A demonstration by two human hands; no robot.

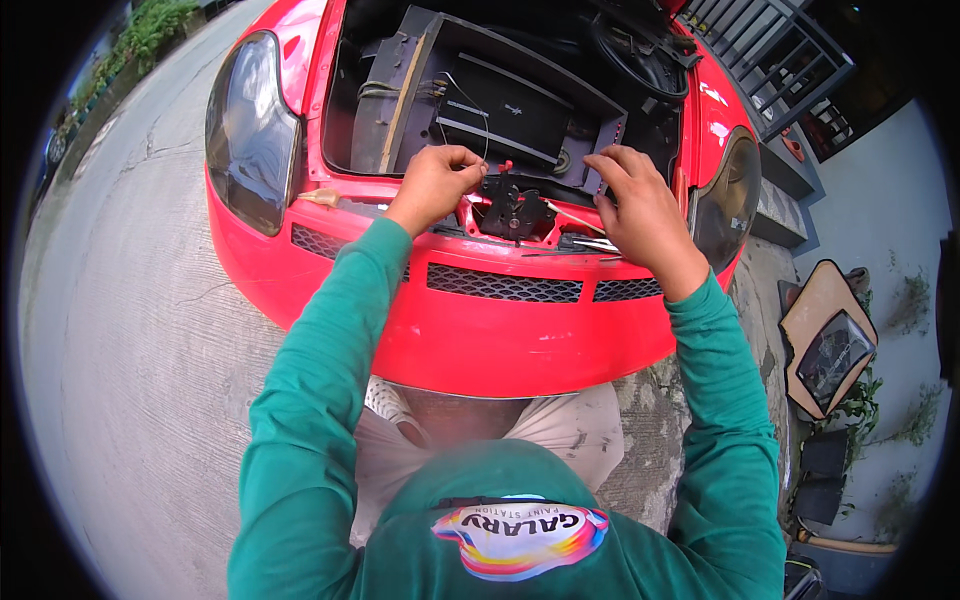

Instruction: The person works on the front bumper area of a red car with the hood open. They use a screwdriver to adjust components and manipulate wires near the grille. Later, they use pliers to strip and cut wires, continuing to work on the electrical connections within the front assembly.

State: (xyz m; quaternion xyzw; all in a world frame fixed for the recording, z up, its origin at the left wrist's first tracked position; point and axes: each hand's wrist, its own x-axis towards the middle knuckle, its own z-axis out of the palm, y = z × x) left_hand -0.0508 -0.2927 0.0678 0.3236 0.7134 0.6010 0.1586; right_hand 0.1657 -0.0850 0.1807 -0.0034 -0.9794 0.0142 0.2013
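Observation:
My left hand [437,187] is closed at the front edge of a red car's open front compartment. Its thumb and forefinger pinch a thin wire [487,128], which loops up over a black amplifier [505,112]. Just right of those fingertips, a black latch mechanism [515,212] with a red piece on top is set in the red front panel. My right hand [640,208] hovers on the latch's other side, thumb and fingers apart, with nothing visible in it. Thin metal tools [597,244] lie on the panel below that hand.
The amplifier sits in a grey box [410,52] with a wooden strip. Dark headlights [252,135] flank the compartment, and mesh grilles [505,283] line the red bumper [520,345]. At right are a metal railing [775,55], steps [780,215] and a tan-edged panel [803,335] against the wall.

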